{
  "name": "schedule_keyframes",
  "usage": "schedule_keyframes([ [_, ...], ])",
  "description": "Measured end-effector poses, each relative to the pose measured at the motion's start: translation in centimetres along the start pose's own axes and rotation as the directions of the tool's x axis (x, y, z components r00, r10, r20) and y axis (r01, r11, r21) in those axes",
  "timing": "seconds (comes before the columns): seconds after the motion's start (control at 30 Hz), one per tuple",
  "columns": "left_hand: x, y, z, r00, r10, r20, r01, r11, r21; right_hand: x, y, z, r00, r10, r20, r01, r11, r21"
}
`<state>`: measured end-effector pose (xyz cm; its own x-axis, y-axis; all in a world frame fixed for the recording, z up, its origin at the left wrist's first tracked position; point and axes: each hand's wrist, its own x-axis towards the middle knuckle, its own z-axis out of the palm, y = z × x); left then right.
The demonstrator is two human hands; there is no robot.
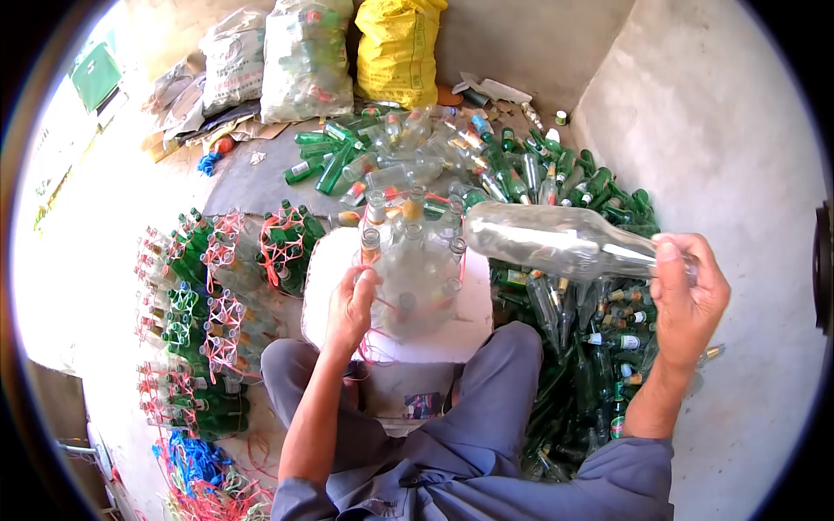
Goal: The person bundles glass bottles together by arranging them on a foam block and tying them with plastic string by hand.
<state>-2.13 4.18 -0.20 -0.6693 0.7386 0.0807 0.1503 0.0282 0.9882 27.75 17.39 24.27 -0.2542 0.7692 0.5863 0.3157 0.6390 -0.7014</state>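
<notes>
My right hand [689, 295] is wrapped round the neck of a clear glass bottle [547, 234], which lies sideways in the air with its base pointing left. My left hand [354, 304] is closed in a pinch on a thin pink string [387, 303], beside a cluster of clear bottles [408, 269]. These bottles stand upright on a white-topped stool [330, 278] before my knees, and string runs among their necks. More string [372, 349] hangs at the stool's near edge.
Loose green and clear bottles [599, 347] heap up on the right and behind the stool. Tied bundles of bottles [195, 321] stand on the left, near a pile of blue and pink string [195, 460]. Full sacks [395, 52] lean at the back wall.
</notes>
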Motion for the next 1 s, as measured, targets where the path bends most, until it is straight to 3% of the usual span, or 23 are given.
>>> schedule_keyframes([
  [0.07, 0.0, 0.0, 0.1, 1.000, 0.017, -0.009, -0.017, 1.000, 0.018, 0.0, 0.1, 1.4, 0.993, -0.069, 0.091, 0.066, 0.997, 0.034],
  [0.13, 0.0, -0.1, 0.1, 1.000, 0.014, -0.017, -0.014, 1.000, 0.010, -0.2, -0.8, 3.1, 0.982, -0.047, 0.183, 0.031, 0.996, 0.089],
  [0.4, 0.0, -0.8, 0.3, 0.998, 0.038, -0.044, -0.038, 0.999, -0.002, 0.0, 0.3, 9.3, 0.918, -0.176, 0.354, 0.171, 0.984, 0.047],
  [0.67, -0.1, -0.9, 0.0, 1.000, -0.016, -0.006, 0.016, 1.000, 0.012, -0.1, 0.7, 14.3, 0.834, -0.156, 0.528, 0.198, 0.980, -0.024],
  [0.9, -0.2, 0.1, -0.1, 1.000, -0.008, 0.003, 0.008, 1.000, 0.029, 1.1, -1.5, 16.2, 0.709, -0.398, 0.583, 0.579, 0.800, -0.158],
  [1.0, -0.1, -0.1, -0.1, 1.000, 0.004, -0.010, -0.003, 0.999, 0.049, 0.9, -2.0, 17.7, 0.689, -0.485, 0.539, 0.646, 0.747, -0.154],
])
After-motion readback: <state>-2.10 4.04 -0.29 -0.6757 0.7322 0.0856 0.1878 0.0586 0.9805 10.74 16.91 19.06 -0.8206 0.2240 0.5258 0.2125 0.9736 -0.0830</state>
